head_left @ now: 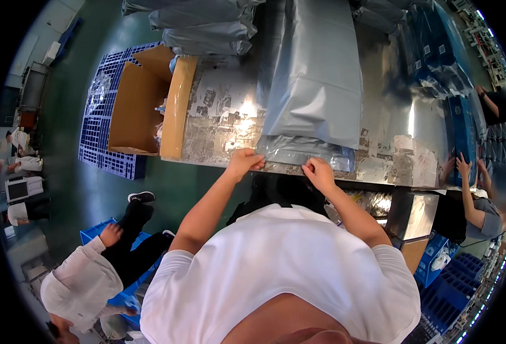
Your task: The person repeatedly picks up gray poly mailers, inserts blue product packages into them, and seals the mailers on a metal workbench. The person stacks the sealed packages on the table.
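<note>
A large grey plastic mailing bag point(316, 97) lies lengthwise on the worn metal table point(218, 126), with something bulky inside. Its near end, a crinkled flap point(299, 150) with a clear strip, reaches the table's front edge. My left hand point(245, 163) is closed at the left corner of this flap, fingertips pinched together on it. At the flap's front edge, right of its middle, my right hand point(318, 172) is also closed in a pinch. The fingers partly hide what they grip.
An open cardboard box point(141, 109) stands left of the table by a blue pallet point(101, 132). More filled grey bags point(207, 28) lie at the far left. Blue packages point(436, 49) are stacked at right, where a co-worker point(482, 212) handles one. Another person point(87, 281) is behind left.
</note>
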The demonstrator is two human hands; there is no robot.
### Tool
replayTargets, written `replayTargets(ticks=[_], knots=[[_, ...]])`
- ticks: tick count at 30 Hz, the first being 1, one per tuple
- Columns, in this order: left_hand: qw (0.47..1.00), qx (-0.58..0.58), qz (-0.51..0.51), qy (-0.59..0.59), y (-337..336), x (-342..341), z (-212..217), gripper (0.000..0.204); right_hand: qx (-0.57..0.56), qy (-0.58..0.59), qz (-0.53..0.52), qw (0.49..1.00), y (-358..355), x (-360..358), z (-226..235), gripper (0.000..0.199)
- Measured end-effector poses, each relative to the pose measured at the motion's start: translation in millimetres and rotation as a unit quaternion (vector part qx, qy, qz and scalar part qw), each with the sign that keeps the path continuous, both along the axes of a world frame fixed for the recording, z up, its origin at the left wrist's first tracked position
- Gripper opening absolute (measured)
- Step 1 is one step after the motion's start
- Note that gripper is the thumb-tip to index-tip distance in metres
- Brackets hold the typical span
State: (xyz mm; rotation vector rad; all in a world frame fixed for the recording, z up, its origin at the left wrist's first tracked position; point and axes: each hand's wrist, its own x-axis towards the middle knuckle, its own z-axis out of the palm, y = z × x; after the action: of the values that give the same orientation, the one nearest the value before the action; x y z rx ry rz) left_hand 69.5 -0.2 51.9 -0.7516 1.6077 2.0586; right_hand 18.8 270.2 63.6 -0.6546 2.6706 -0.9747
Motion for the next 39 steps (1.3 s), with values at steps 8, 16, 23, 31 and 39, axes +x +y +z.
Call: replayTargets(ticks=[8,16,23,31,39], knots=[[0.997,0.01,-0.065,0.042,-6,-5,-1,0.013,-0.24,-0.117,-0.058,0.962,-132,-5,2,0.016],[0.996,0.006,-0.086,0.001,-23,-6,-3,0.016,0.192,-0.118,0.041,0.974,147,120,-76,0.018],[0.86,-0.438,-0.219,0.143,-70,-16,25,0.036,0.375,-0.003,-0.064,0.925,197,77,-46,0.016],[0.319,-0.553,-0.516,0.571,-30,-105,82,0.055,0.32,0.38,0.19,0.847,144,-77,82,0.055],[0.41,-0.465,-0.453,0.64,-26,-122,52,0.024,0.124,0.279,0.276,0.911,139,-111,38,0.01]])
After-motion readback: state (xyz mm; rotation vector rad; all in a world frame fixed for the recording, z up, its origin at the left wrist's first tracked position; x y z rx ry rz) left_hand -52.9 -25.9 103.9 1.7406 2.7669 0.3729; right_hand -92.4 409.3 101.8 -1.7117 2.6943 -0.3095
